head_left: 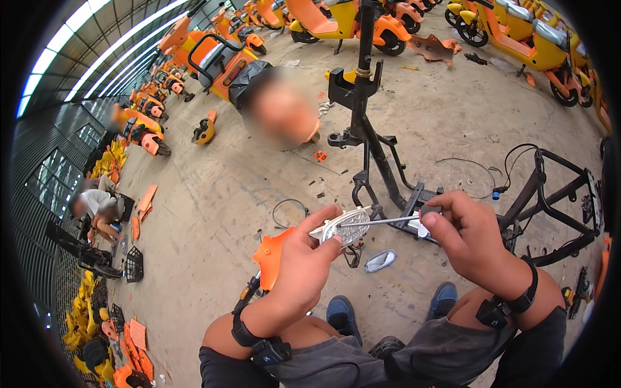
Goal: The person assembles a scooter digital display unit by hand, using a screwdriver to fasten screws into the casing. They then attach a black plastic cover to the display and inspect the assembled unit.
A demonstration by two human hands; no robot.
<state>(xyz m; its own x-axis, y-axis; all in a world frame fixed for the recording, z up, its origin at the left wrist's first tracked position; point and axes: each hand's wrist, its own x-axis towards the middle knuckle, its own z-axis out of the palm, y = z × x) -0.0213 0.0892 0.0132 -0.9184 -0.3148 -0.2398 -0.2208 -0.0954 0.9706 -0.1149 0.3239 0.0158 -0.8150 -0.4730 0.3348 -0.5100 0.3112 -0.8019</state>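
My left hand (303,262) is closed around a white, oval lamp housing (352,224) with a clear, faceted inside. In my right hand (464,227) is a screwdriver (394,221) with a dark handle, gripped between thumb and fingers. Its long metal shaft reaches left across to the lamp housing, where the tip meets or overlaps its face. Beneath my left hand and partly covered by it is an orange plastic panel (270,260). An oval clear-and-grey piece like a lens cover (380,260) lies on the floor between my hands and my shoes.
A stripped black scooter frame (375,149) stands ahead, its rear part (550,200) extending right. A cable (289,205) lies on the concrete floor (213,271). Orange and yellow scooters (537,48) stand behind. At far left, another person (100,207) crouches near plastic parts (81,317) and a black basket (134,265).
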